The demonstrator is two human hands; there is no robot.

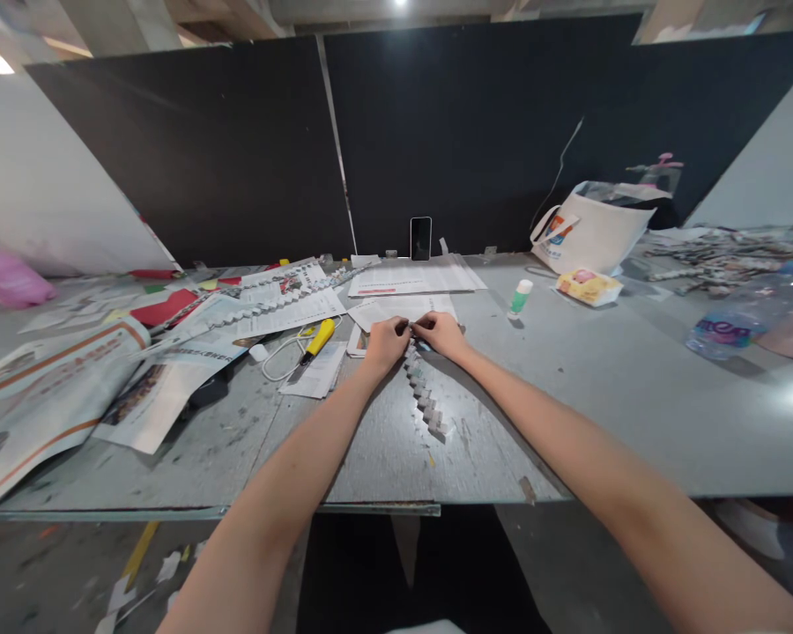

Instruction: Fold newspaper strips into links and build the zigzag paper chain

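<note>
A zigzag chain of folded newspaper strips (425, 396) hangs from between my hands and trails over the grey table toward me. My left hand (389, 342) is closed, its fingertips pinching the far end of the chain. From the other side my right hand (440, 332) pinches that same end, its fingertips almost meeting those of the left. The fold between the fingertips is too small to make out. Left of my hands, a yellow-handled utility knife (318, 340) rests on cut newspaper pieces (317, 374). Flat newspaper sheets (403, 280) lie just beyond my hands.
Newspapers (165, 387) and more folded chains (264, 308) spread over the left side. A glue stick (519, 299), a snack packet (588, 287), a white bag (591, 231) and a plastic bottle (733, 321) stand to the right. A phone (421, 239) leans against the black partition (502, 132).
</note>
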